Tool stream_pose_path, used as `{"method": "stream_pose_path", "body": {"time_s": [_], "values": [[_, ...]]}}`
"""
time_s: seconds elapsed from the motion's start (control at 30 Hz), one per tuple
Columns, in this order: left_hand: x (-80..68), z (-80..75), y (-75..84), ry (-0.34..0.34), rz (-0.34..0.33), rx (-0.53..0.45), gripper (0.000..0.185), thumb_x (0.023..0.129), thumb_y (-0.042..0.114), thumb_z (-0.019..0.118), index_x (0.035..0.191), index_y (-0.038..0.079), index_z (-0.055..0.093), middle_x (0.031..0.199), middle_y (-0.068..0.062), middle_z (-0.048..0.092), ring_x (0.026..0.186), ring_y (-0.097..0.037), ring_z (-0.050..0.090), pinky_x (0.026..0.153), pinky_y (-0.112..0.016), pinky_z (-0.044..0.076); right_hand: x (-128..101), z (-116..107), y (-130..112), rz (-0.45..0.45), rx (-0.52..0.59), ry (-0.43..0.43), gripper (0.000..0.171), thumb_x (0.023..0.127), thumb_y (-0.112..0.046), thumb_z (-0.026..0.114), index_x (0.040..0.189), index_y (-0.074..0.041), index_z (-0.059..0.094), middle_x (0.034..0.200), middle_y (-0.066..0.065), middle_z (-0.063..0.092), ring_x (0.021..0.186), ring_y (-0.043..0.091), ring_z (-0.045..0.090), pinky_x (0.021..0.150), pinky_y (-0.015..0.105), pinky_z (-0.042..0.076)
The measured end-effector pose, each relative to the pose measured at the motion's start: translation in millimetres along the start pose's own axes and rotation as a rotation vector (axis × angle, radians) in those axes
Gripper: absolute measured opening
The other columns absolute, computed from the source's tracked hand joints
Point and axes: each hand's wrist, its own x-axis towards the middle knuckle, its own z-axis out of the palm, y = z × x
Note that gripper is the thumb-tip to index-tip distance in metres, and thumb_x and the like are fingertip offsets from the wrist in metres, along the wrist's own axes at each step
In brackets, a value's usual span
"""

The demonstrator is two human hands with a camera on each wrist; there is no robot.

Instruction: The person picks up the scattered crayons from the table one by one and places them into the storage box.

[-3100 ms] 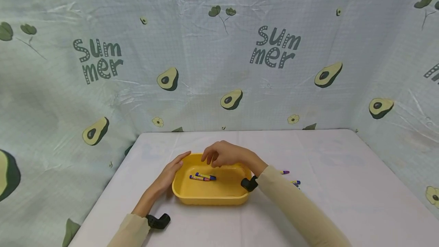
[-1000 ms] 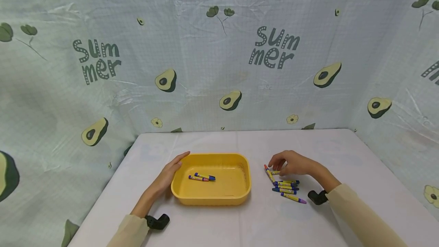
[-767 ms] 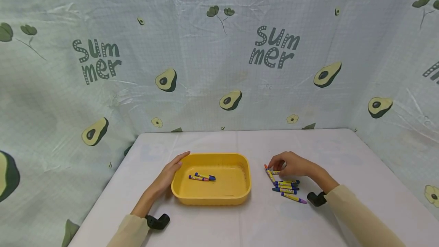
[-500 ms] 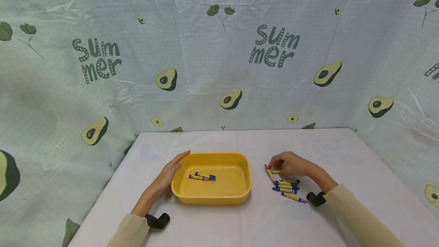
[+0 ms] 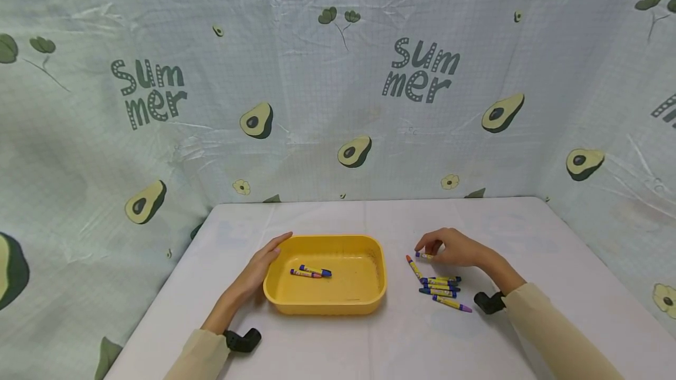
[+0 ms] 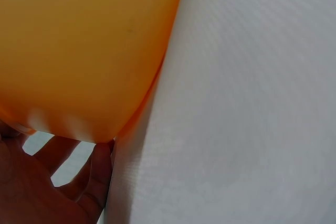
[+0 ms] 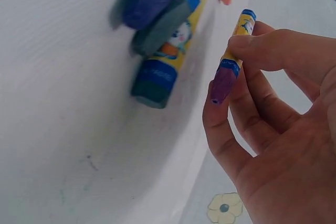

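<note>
While left hand (image 5: 256,270) rests straight-fingered against yellow tray (image 5: 351,289) — right hand (image 5: 455,248): purple crayon (image 7: 230,66), pinched between thumb and fingers.

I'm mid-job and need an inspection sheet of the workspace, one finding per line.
Surface: white table, with small dark specks near the crayons in the right wrist view.
Job's things: yellow tray holding two crayons; more crayons lie on the table to its right.
Clutter: nothing seen.
Left hand: touches the tray's left side.
Right hand: pinches a purple-tipped crayon.
Cables: nothing seen.
Surroundings: pale backdrop printed with avocados and "summer".
</note>
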Motion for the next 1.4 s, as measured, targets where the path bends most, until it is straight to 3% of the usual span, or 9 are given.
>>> {"method": "stream_pose_path", "body": {"time_s": [0.5,0.77,0.93,1.17,1.4], "values": [[1.4,-0.6,1.1,0.004,-0.006,-0.007,0.05,0.114,0.022,0.025,0.163,0.018,0.032,0.172,-0.014,0.025,0.159,-0.038,0.024,0.129,-0.059,0.015,7,-11,-14,-0.064,0.02,0.014,0.031,0.09,0.002,0.067,0.119,-0.009,0.074,0.103,-0.001,0.072,0.093,0.011,0.061,0.09,0.045,0.06],[3.1,0.3,4.8,0.006,-0.018,-0.004,0.05,0.114,0.023,0.024,0.163,0.018,0.032,0.172,-0.013,0.025,0.158,-0.038,0.026,0.129,-0.059,0.017,15,-21,-30,-0.049,-0.004,0.01,0.031,0.091,0.0,0.068,0.118,-0.013,0.075,0.102,-0.002,0.072,0.092,0.013,0.061,0.082,0.025,0.057],[3.1,1.7,4.0,0.009,-0.024,0.002,0.05,0.113,0.023,0.024,0.163,0.019,0.033,0.172,-0.012,0.026,0.158,-0.037,0.025,0.129,-0.058,0.017,22,-23,-39,-0.065,-0.007,-0.003,0.031,0.091,0.0,0.068,0.119,-0.012,0.074,0.103,0.003,0.074,0.092,0.014,0.062,0.082,0.026,0.057],[2.9,2.1,2.0,0.016,-0.017,-0.004,0.05,0.114,0.023,0.024,0.163,0.018,0.033,0.172,-0.013,0.025,0.159,-0.038,0.023,0.13,-0.059,0.015,35,-24,-54,-0.086,-0.021,-0.016,0.03,0.092,-0.001,0.069,0.119,-0.014,0.075,0.104,-0.005,0.074,0.093,0.012,0.062,0.085,0.026,0.059],[4.5,3.6,2.0,0.026,-0.026,-0.002,0.05,0.114,0.024,0.024,0.162,0.02,0.034,0.171,-0.012,0.027,0.158,-0.037,0.025,0.129,-0.059,0.017,48,-27,-68,-0.156,-0.036,-0.035,0.031,0.092,0.0,0.067,0.117,-0.017,0.076,0.105,-0.003,0.074,0.092,0.011,0.063,0.083,0.025,0.059]]}}
